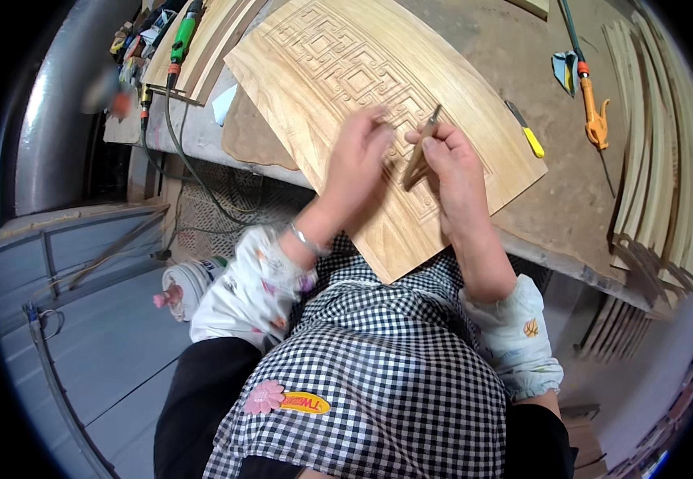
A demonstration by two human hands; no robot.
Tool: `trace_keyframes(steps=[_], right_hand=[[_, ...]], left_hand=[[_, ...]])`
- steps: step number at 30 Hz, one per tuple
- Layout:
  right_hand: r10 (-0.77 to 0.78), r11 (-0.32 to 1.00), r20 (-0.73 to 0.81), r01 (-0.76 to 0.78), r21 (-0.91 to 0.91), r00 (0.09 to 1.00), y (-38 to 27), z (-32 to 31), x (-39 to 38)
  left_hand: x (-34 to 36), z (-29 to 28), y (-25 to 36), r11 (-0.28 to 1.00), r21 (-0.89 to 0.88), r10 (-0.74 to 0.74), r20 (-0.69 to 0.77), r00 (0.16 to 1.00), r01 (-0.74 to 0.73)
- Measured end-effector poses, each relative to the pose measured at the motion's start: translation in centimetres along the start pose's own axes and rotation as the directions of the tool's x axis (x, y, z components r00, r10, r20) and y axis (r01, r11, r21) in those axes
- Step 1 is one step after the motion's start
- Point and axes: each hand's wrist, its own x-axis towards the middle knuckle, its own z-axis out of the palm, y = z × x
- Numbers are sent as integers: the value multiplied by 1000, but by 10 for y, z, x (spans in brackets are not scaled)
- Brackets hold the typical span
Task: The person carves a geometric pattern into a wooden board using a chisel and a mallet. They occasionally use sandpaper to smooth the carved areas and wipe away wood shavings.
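A light wooden panel (282, 104) lies slantwise over the bench, its near corner reaching my apron. A band of carved geometric pattern (354, 76) runs along it. My right hand (458, 172) is closed around a small carving tool (416, 164) with a flat brown wooden handle and a dark metal tip pointing away from me. This tool is held over the carved band. My left hand (354, 164), smeared by motion, is above the panel left of the tool. Whether its fingers hold anything cannot be seen.
A yellow utility knife (534, 142) rests by the panel's right edge. Farther right are an orange air blow gun (595, 120) and stacked wooden strips (665, 152). At the back left, a green power tool (183, 40) with a cable lies on boards. A white tub (191, 287) stands below, left.
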Motion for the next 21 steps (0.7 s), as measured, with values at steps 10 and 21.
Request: trace_keyframes(steps=[10,21], right_hand=[[-525,464,203,477,-746,827,19,-22,-14],[-561,135,402,559,-818,724,34,-12,11]], left_hand=[[-17,-18,48,965,212,-178,100,979,154],[47,-11,33,755,641,-14,230,973,-141]])
